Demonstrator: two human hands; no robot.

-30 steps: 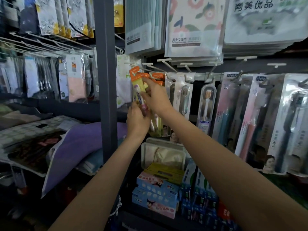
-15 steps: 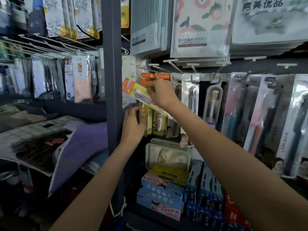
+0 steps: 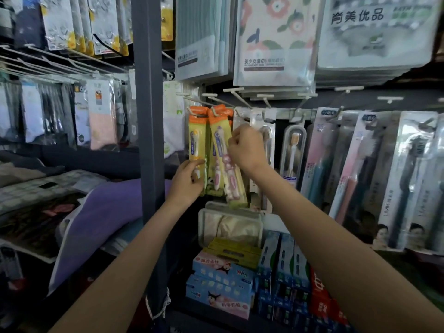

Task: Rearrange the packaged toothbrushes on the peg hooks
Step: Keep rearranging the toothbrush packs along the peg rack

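Shop racking is filling the view, peg hooks (image 3: 217, 100) carrying packaged toothbrushes. Right hand (image 3: 245, 147) is pinching a tilted yellow toothbrush pack (image 3: 224, 150) hanging from a hook; left hand (image 3: 188, 181) is gripping the lower end of the neighbouring yellow pack (image 3: 197, 140). Boxed toothpaste (image 3: 223, 275) is sitting below.

Dim shop aisle, dark grey upright shelf post (image 3: 148, 116), dark back panel (image 3: 384, 102), white wire racks (image 3: 60, 61) at left
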